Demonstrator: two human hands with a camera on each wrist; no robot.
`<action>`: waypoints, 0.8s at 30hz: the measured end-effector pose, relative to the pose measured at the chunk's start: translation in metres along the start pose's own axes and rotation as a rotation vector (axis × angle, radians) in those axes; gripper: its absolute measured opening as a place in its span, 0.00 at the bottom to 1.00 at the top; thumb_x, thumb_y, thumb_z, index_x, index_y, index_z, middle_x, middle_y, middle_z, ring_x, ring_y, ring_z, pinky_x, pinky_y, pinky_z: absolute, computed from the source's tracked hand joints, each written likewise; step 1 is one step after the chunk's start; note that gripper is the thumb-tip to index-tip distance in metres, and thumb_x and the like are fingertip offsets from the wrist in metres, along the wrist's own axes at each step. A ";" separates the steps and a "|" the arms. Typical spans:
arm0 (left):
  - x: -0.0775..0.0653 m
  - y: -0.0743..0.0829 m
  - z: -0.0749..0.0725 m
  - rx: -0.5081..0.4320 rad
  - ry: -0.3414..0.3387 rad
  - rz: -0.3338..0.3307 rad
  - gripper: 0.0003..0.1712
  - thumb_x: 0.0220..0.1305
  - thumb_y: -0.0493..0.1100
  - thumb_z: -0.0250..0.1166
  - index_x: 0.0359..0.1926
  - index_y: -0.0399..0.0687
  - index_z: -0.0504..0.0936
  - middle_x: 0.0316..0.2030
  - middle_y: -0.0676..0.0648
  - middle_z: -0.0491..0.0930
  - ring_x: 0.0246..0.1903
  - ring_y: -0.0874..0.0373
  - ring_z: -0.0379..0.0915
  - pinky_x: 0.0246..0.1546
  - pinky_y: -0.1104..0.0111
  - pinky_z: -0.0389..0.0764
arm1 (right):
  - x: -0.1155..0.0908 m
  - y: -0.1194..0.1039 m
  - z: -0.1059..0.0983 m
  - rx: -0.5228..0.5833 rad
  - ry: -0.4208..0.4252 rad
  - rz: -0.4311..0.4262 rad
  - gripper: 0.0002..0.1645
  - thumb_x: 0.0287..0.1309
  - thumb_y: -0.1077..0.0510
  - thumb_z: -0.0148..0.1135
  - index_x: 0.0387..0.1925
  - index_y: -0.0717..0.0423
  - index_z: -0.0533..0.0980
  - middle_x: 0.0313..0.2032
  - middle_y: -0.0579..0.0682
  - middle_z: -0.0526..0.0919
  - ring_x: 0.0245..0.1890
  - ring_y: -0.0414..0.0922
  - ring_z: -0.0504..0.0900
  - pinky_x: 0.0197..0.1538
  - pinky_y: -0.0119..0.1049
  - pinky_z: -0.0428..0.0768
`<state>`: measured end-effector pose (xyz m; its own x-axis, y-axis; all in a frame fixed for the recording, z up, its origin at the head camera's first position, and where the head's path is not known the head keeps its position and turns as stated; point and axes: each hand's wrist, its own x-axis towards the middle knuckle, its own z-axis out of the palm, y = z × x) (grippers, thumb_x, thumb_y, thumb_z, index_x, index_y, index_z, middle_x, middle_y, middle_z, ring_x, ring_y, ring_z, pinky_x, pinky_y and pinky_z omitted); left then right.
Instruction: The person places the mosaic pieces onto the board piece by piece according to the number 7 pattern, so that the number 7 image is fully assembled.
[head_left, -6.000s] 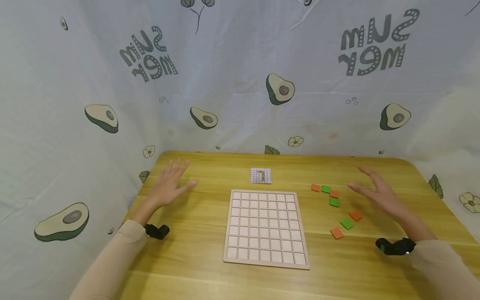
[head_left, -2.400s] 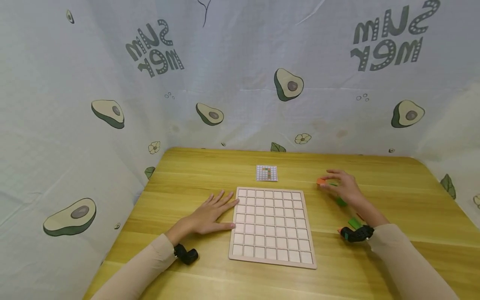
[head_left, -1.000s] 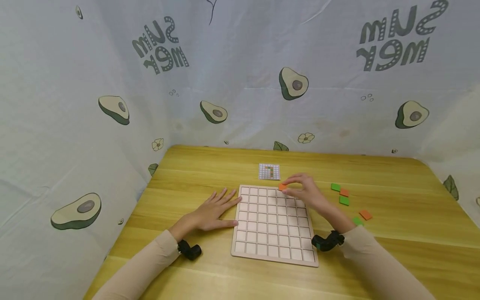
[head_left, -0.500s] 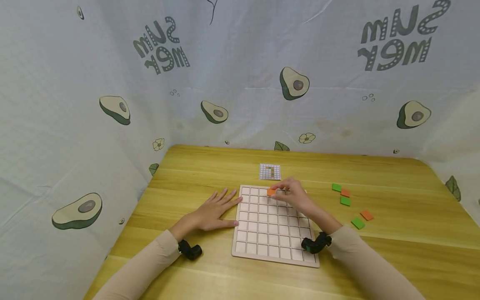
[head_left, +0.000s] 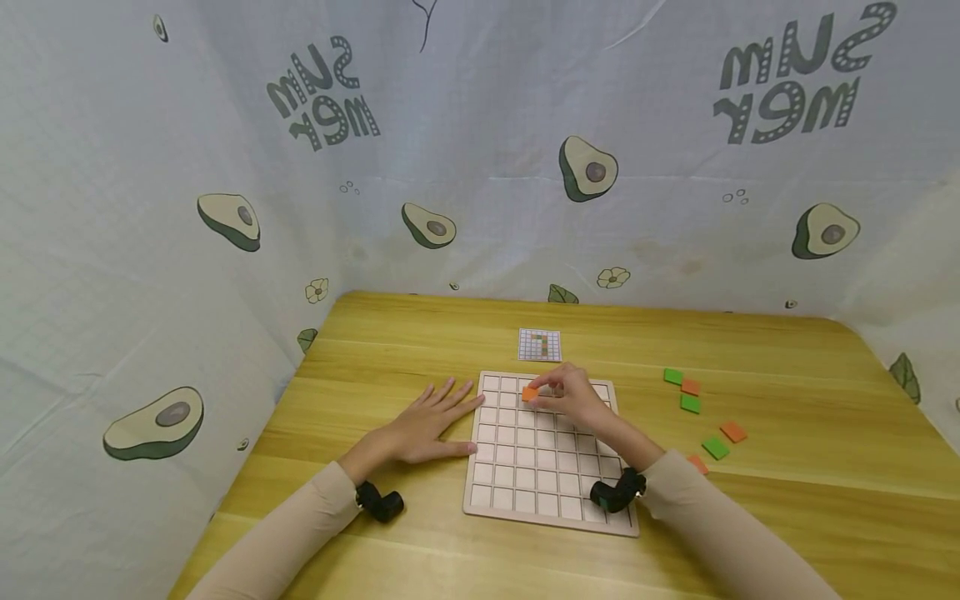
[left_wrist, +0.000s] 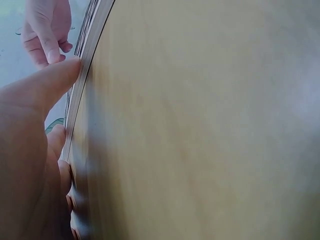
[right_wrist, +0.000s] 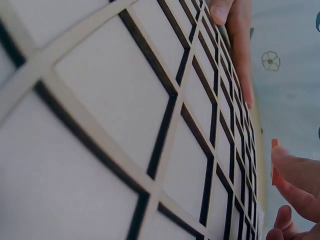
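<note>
My right hand (head_left: pixel 576 398) pinches an orange square tile (head_left: pixel 529 393) between thumb and fingers, over the far rows of the wooden grid board (head_left: pixel 516 477). In the right wrist view the orange tile (right_wrist: pixel 274 162) is edge-on, raised above the board's cells. My left hand (head_left: pixel 420 429) lies flat with fingers spread, its thumb and fingertips touching the board's left rim. From the left wrist, the left thumb (left_wrist: pixel 62 80) presses against the board edge (left_wrist: pixel 87 55). All the board cells in sight hold no tile; the right hand and forearm cover some of them.
Beyond the board lies a small printed pattern card (head_left: pixel 539 345). Right of the board are loose tiles, among them a green tile (head_left: pixel 690 403) and an orange tile (head_left: pixel 733 431); another orange tile (head_left: pixel 698 463) is partly behind the right sleeve. A patterned cloth (head_left: pixel 480 150) hangs behind the table.
The right hand picked up an orange tile right of the board and carried it left over the far rows. Earlier, the left hand came from the table's left side to the board's rim.
</note>
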<state>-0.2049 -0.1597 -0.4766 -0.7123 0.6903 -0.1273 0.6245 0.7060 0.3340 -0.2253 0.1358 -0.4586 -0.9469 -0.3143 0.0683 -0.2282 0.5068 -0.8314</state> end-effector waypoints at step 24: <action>0.000 0.002 -0.001 -0.009 -0.007 -0.008 0.47 0.69 0.75 0.46 0.80 0.64 0.44 0.79 0.50 0.35 0.77 0.47 0.26 0.73 0.48 0.32 | 0.000 0.001 0.011 -0.161 0.028 0.068 0.13 0.50 0.63 0.77 0.40 0.59 0.87 0.38 0.53 0.74 0.40 0.50 0.67 0.42 0.44 0.64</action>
<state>-0.2043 -0.1586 -0.4748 -0.7153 0.6853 -0.1363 0.6157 0.7104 0.3409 -0.2235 0.1276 -0.4651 -0.9668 -0.2534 0.0326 -0.1949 0.6490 -0.7354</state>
